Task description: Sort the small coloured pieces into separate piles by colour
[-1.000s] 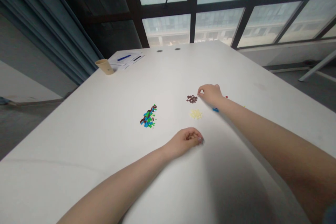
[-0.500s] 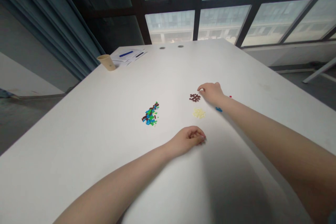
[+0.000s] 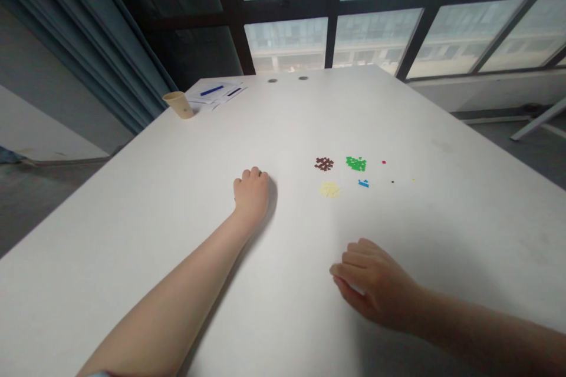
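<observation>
My left hand [image 3: 251,194] is curled, knuckles up, on the table where the mixed pile of small colored pieces lay. It covers that pile, and only a speck of green shows at its fingertips; what its fingers hold is hidden. Nearer to me, my right hand [image 3: 374,280] is closed, thumb pressed against the curled fingers, and its contents cannot be made out. Beyond it lie sorted small pieces: a brown pile [image 3: 324,164], a green pile [image 3: 356,163], a pale yellow pile [image 3: 329,189] and a few blue pieces [image 3: 363,183].
A single red piece [image 3: 384,162], a black piece [image 3: 392,182] and a tiny yellow piece [image 3: 413,179] lie right of the piles. A tan paper cup [image 3: 179,105] and papers with a blue pen [image 3: 211,91] are at the white table's [image 3: 292,123] far left.
My left hand has moved left and away from me onto the mixed pile. My right hand has drawn back from beside the brown pile toward me, uncovering the green pile.
</observation>
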`<state>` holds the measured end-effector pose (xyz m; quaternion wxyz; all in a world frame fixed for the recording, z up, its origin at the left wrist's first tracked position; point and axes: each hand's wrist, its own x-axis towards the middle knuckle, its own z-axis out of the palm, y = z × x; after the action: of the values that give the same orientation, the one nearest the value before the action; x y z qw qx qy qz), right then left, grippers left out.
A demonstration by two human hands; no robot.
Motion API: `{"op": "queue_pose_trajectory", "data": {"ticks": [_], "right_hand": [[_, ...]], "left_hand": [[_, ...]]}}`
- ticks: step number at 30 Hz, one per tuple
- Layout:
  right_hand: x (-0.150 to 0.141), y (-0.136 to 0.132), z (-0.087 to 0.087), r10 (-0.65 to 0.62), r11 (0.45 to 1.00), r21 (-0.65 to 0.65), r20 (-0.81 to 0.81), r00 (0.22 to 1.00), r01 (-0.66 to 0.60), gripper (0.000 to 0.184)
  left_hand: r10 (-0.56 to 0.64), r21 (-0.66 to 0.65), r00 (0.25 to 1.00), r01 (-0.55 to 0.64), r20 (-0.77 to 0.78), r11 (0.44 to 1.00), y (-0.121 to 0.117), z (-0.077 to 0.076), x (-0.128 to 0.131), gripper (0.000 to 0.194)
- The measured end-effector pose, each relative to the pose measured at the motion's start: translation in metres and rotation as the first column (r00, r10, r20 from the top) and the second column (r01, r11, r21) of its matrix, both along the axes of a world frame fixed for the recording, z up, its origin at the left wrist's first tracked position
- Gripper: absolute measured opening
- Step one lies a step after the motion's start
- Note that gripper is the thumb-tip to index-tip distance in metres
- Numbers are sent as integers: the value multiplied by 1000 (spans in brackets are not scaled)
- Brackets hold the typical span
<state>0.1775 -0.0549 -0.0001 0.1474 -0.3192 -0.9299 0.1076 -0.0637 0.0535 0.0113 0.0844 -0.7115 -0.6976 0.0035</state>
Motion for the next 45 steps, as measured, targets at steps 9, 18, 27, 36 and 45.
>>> {"op": "queue_pose_trajectory", "data": {"ticks": [9, 18, 27, 36, 45], "right_hand": [[-5, -4, -15, 118, 992, -27, -185, 976, -125, 11], [4, 3, -17, 86, 984, -121, -306, 948, -129, 12], [7, 5, -12, 66, 967, -202, -382, 922, -153, 11], [8, 5, -10, 35, 968, -215, -398, 917, -130, 12], [7, 7, -12, 29, 965, -229, -380, 925, -124, 12]], "left_hand": [[-62, 4, 997, 63, -43, 998, 4, -12, -5, 35], [-175, 54, 982, 172, 67, 984, 7, -13, -2, 29], [143, -218, 296, 238, 944, 946, -12, -10, 31, 20], [698, -567, -449, 407, 559, 716, -34, 2, 52, 14], [698, -496, -551, 493, 457, 714, -41, -6, 57, 13]]}}
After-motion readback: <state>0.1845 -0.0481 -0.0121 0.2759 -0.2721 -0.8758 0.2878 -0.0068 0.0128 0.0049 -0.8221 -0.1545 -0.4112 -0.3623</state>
